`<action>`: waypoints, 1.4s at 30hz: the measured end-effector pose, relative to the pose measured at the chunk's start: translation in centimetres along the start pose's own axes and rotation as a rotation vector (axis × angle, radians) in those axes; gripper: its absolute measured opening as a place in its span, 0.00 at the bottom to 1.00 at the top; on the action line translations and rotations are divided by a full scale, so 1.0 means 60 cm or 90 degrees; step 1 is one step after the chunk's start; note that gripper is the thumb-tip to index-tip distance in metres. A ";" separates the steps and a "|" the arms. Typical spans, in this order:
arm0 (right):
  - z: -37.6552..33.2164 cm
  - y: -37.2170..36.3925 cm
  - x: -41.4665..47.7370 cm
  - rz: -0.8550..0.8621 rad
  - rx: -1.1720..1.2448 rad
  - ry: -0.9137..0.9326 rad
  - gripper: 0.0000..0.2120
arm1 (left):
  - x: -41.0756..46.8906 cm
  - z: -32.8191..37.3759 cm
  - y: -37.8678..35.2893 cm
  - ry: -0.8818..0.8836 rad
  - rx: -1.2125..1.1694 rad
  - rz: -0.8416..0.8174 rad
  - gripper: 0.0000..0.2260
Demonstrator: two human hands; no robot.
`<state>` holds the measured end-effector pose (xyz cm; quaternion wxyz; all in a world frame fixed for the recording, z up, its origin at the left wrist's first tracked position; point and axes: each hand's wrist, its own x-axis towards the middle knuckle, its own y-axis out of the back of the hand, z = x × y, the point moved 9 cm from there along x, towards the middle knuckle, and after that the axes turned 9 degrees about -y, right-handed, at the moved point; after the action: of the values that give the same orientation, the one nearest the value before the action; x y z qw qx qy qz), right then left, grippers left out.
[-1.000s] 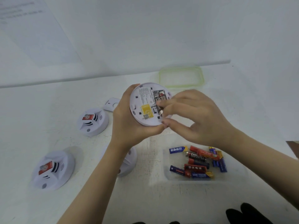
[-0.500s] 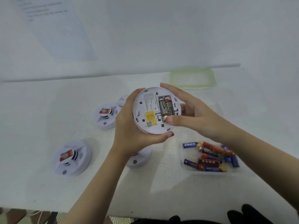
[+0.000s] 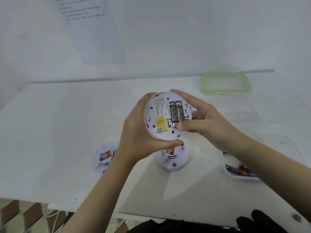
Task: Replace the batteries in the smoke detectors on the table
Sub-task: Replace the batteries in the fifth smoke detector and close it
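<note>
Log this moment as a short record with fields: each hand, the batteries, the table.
left hand: grips held detector by its rim, back side facing up
right hand: holds the opposite rim, thumb on batteries
batteries: seated in the open compartment
table: bears second detector, third detector, battery tray, green-rimmed lid

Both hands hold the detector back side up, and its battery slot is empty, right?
Not empty. The head view shows batteries sitting in the slot of the detector, held back side up by the left hand and right hand.
</note>
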<state>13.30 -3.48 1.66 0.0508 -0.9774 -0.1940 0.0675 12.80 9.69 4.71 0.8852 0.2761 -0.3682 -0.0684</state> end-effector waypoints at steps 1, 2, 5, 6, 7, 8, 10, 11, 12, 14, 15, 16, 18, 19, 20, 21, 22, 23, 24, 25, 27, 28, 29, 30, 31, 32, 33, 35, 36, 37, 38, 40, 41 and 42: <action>0.004 -0.006 0.007 -0.006 0.004 -0.012 0.36 | -0.002 -0.009 0.006 0.014 -0.016 -0.016 0.44; 0.007 -0.011 0.014 -0.012 0.006 -0.025 0.36 | -0.004 -0.018 0.012 0.024 -0.034 -0.030 0.45; 0.018 -0.032 0.035 -0.059 0.008 -0.065 0.34 | -0.015 -0.044 0.037 0.032 -0.066 -0.058 0.47; 0.020 -0.041 0.042 -0.086 0.007 -0.080 0.33 | -0.017 -0.050 0.045 0.028 -0.065 -0.064 0.48; 0.020 -0.049 0.047 -0.116 0.009 -0.092 0.31 | -0.019 -0.054 0.053 0.025 -0.064 -0.065 0.47; 0.019 -0.055 0.053 -0.139 0.012 -0.103 0.28 | -0.021 -0.059 0.060 0.025 -0.066 -0.061 0.45; 0.017 -0.049 0.071 -0.117 -0.025 -0.119 0.22 | -0.026 -0.068 0.073 0.029 -0.068 -0.058 0.43; 0.015 -0.032 0.084 -0.061 -0.076 -0.117 0.18 | -0.029 -0.073 0.079 0.027 -0.065 -0.060 0.43; 0.011 -0.011 0.099 0.010 -0.147 -0.106 0.15 | -0.032 -0.080 0.084 0.026 -0.063 -0.060 0.42; -0.001 0.026 0.126 0.138 -0.330 -0.068 0.12 | -0.038 -0.097 0.096 0.031 -0.066 -0.052 0.41; -0.003 0.038 0.140 0.176 -0.428 -0.054 0.12 | -0.040 -0.104 0.102 0.033 -0.069 -0.050 0.42; 0.000 0.046 0.155 0.196 -0.525 -0.059 0.12 | -0.041 -0.111 0.108 0.032 -0.069 -0.050 0.42; 0.021 0.055 0.182 0.192 -0.691 -0.118 0.16 | -0.043 -0.122 0.118 0.029 -0.064 -0.054 0.44; 0.034 0.055 0.195 0.179 -0.769 -0.155 0.18 | -0.044 -0.128 0.124 0.027 -0.064 -0.055 0.44; 0.045 0.053 0.205 0.167 -0.849 -0.183 0.20 | -0.045 -0.135 0.130 0.025 -0.065 -0.052 0.43; 0.055 0.049 0.216 0.157 -0.920 -0.199 0.22 | -0.046 -0.142 0.136 0.026 -0.067 -0.047 0.43; 0.063 0.043 0.225 0.149 -0.967 -0.211 0.24 | -0.046 -0.150 0.142 0.029 -0.070 -0.041 0.42; 0.072 0.040 0.234 0.149 -0.989 -0.224 0.25 | -0.046 -0.156 0.148 0.030 -0.071 -0.037 0.42; 0.077 0.037 0.241 0.158 -1.001 -0.229 0.25 | -0.047 -0.163 0.154 0.030 -0.071 -0.033 0.42; 0.081 0.038 0.248 0.171 -1.010 -0.229 0.24 | -0.047 -0.169 0.159 0.031 -0.070 -0.031 0.42; 0.078 0.039 0.255 0.206 -1.037 -0.209 0.22 | -0.047 -0.179 0.168 0.034 -0.070 -0.033 0.42; 0.074 0.041 0.258 0.227 -1.038 -0.196 0.22 | -0.047 -0.183 0.172 0.035 -0.072 -0.033 0.43; 0.070 0.043 0.258 0.251 -1.018 -0.181 0.22 | -0.048 -0.187 0.175 0.037 -0.076 -0.033 0.43; 0.063 0.046 0.257 0.280 -0.977 -0.162 0.23 | -0.049 -0.191 0.178 0.039 -0.081 -0.033 0.42; 0.053 0.048 0.254 0.315 -0.914 -0.139 0.24 | -0.050 -0.195 0.181 0.040 -0.087 -0.032 0.42; 0.040 0.050 0.249 0.352 -0.838 -0.110 0.24 | -0.051 -0.198 0.184 0.041 -0.091 -0.031 0.42; 0.027 0.048 0.242 0.378 -0.751 -0.083 0.24 | -0.052 -0.201 0.186 0.042 -0.095 -0.032 0.42; 0.009 0.027 0.227 0.365 -0.575 -0.045 0.26 | -0.054 -0.208 0.191 0.045 -0.102 -0.036 0.42; 0.000 0.006 0.222 0.329 -0.503 -0.021 0.28 | -0.054 -0.211 0.193 0.048 -0.107 -0.039 0.42; -0.010 -0.019 0.216 0.288 -0.455 0.007 0.28 | -0.053 -0.213 0.195 0.052 -0.114 -0.044 0.42; -0.020 -0.046 0.209 0.246 -0.432 0.034 0.27 | -0.052 -0.215 0.196 0.054 -0.120 -0.051 0.42; -0.035 -0.100 0.192 0.168 -0.438 0.084 0.26 | -0.049 -0.216 0.196 0.054 -0.130 -0.069 0.43; -0.042 -0.124 0.184 0.140 -0.460 0.110 0.27 | -0.047 -0.216 0.195 0.054 -0.135 -0.078 0.43; -0.048 -0.145 0.177 0.123 -0.492 0.139 0.28 | -0.046 -0.217 0.195 0.055 -0.142 -0.084 0.43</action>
<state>20.23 8.39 4.40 -0.3062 -0.9397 -0.1061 -0.1097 18.82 26.11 1.84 0.9190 0.2025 -0.3007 -0.1551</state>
